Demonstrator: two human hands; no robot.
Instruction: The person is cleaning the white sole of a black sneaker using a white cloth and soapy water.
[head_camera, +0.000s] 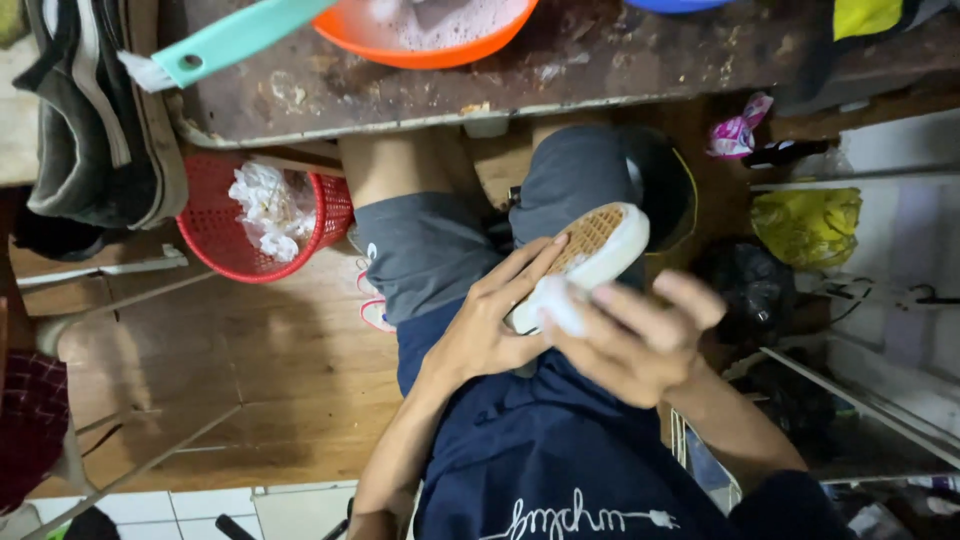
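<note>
Here the left hand (495, 325) is gripping a white-soled shoe (590, 250) over the lap, sole up, while the right hand (630, 340) is pinching a small white pad (560, 300) against its edge.

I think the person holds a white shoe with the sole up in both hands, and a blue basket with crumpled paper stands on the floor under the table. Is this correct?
Not quite: the basket is red, not blue, as the head view shows. The rest holds: the left hand and right hand hold the white shoe sole up, and the basket with crumpled paper stands on the floor under the table.
</note>
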